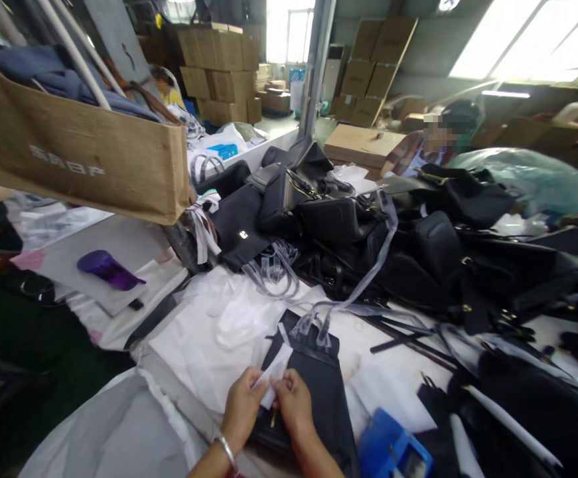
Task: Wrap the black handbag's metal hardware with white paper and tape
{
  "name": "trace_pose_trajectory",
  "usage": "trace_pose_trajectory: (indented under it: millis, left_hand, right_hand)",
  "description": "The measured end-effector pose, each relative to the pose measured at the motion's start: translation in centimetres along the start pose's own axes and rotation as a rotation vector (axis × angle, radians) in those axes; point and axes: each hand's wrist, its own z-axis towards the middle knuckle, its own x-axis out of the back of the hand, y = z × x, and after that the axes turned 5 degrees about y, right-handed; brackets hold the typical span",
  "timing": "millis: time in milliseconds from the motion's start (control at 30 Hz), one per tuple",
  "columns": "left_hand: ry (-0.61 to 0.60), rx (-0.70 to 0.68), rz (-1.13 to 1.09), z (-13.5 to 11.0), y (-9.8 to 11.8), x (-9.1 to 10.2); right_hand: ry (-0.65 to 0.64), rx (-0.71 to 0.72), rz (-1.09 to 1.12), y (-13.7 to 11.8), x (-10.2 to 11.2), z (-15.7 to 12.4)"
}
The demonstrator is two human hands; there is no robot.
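Head view: you have the black bag (321, 388) lying before you on the table (351, 325), its straps (387, 242) already sheathed in clear film, while the white sheet (279, 364) looks loose, not yet settled anywhere. Your left hand (241, 403) pinches one edge, your right hand (296, 406) the other, fingers curled close together over the bag.

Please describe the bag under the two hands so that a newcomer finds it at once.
Find the heap of black bags on the white table. In front of it, left of the blue object, lies one separate black bag. Unlike its neighbours, it has the left hand and right hand over it, holding a white strip.
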Motion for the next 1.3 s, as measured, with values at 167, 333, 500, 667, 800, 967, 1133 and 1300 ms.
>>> trace_pose_trajectory:
  millis: [167, 333, 500, 667, 800, 967, 1133, 1300]
  left_hand:
    - [0.135, -0.204, 0.429, -0.9, -0.2, -0.7]
    - [0.135, -0.5, 0.72, -1.5, -1.1, -1.1]
    - [0.028, -0.461, 0.614, -1.4, -0.6, -0.3]
    - [-0.079, -0.255, 0.197, -0.8, 0.6, 0.3]
    - [-0.048, -0.22, 0.197, -0.7, 0.3, -0.1]
    - [0.0, -0.22, 0.219, -0.6, -0.6, -0.5]
    - [-0.001, -0.291, 0.373, -0.9, -0.9, -0.6]
    - [0.049, -0.532, 0.541, -1.4, -1.6, -1.1]
  right_hand:
    - [0.106, -0.035, -0.111, 0.3, -0.4, 0.5]
    - [0.174, -0.117, -0.153, 0.3, -0.6, 0.7]
    - [0.191, -0.126, -0.123, 0.4, -0.7, 0.5]
    - [0.126, -0.072, -0.011, 0.4, -0.3, 0.1]
    - [0.065, -0.022, 0.065, 0.4, 0.2, -0.1]
    - [0.092, -0.017, 0.067, 0.7, 0.3, 0.1]
    - [0.115, -0.032, 0.042, 0.7, 0.0, 0.4]
    - [0.141, -0.066, -0.014, 0.1, 0.1, 0.8]
